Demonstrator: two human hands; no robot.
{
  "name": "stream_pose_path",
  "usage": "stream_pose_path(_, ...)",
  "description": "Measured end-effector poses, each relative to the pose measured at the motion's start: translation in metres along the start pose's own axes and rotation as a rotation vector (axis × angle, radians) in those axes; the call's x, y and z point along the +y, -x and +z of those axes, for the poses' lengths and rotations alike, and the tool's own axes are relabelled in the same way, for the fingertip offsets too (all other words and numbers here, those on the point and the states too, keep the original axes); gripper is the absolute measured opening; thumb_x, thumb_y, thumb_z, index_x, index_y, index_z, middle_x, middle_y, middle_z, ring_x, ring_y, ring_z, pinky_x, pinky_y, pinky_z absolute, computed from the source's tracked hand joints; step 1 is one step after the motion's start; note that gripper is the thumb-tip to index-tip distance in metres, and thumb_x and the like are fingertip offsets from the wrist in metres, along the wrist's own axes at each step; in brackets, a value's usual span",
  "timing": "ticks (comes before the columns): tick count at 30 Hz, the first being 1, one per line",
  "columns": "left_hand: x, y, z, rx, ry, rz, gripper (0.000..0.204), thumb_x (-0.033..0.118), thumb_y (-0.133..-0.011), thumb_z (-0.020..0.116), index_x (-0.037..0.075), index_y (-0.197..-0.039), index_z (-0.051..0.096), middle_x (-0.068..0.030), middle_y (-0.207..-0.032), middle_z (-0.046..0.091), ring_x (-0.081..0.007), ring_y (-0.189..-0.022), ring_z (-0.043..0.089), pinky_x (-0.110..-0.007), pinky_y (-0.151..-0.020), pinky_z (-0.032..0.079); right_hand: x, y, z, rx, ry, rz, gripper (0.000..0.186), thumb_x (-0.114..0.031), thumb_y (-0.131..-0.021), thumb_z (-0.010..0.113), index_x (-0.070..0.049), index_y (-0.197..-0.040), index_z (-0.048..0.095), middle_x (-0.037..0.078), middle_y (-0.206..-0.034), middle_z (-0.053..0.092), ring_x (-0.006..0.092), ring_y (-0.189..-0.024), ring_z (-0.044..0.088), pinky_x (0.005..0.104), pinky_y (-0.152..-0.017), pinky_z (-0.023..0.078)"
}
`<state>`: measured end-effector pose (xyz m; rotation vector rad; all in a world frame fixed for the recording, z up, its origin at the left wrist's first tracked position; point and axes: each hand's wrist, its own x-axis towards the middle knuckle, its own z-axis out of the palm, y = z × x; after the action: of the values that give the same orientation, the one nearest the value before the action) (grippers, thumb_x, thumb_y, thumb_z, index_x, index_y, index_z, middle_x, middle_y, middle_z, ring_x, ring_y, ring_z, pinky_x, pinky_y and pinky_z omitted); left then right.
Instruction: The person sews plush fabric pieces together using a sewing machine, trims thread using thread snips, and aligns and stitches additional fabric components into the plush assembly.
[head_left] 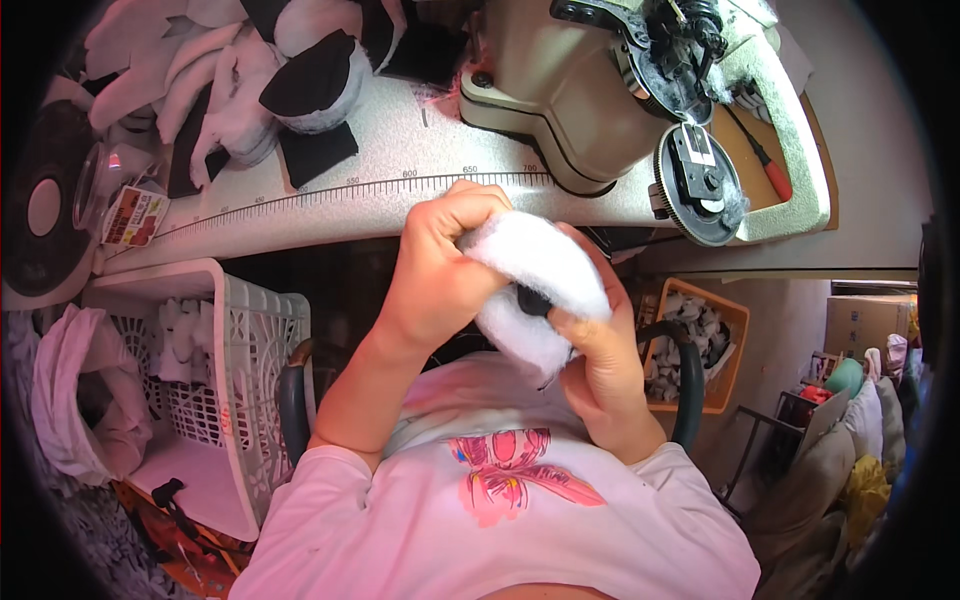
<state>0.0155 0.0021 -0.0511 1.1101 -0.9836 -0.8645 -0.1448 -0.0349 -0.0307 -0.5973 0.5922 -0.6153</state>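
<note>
Between both hands, above my lap, is a white fleecy fabric piece (535, 250), bent round on itself with a bit of black showing in its middle. My left hand (445, 250) grips its left upper edge, thumb pressed on the fleece. On the other side my right hand (600, 345) holds it, thumb at the opening by the black part and fingers behind. Just beyond the hands runs the edge of a pale worktable (400, 130) with a ruler scale. Whether the piece is sewn closed, I cannot tell.
A sewing machine (540, 90) with a linty round disc (700, 185) stands at the right. White and black fabric pieces (315, 85) are heaped at the far left. Below the table are a white plastic basket (225, 360) at left and an orange crate (735, 340) of scraps at right.
</note>
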Motion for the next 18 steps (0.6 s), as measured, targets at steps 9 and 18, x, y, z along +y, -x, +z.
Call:
stream_pose_path(9, 0.0, -0.001, 0.011, -0.069, -0.206, -0.021, 0.015, 0.009, -0.071, 0.072, 0.004, -0.079, 0.059, -0.0007, -0.078, 0.051, -0.0127, -0.079, 0.048, -0.026, -0.072, 0.038, -0.001, -0.01, -0.011, -0.279, 0.03, -0.048, 0.103, -0.015, -0.068, 0.082, -0.009, -0.152, 0.022, 0.008, -0.137, 0.048, 0.0195, -0.128, 0.046, 0.0338, -0.108, 0.032)
stream_pose_path(18, 0.033, 0.027, 0.038, 0.188, -1.135, 0.443, 0.026, 0.025, -0.055, 0.07, 0.01, -0.062, 0.049, -0.003, -0.066, 0.043, -0.023, -0.077, 0.046, -0.039, -0.073, 0.027, 0.015, -0.021, -0.025, 0.169, 0.438, -0.516, 0.069, -0.002, -0.064, 0.083, -0.005, -0.12, 0.042, 0.009, -0.099, 0.064, 0.0168, -0.085, 0.064, 0.029, -0.078, 0.052)
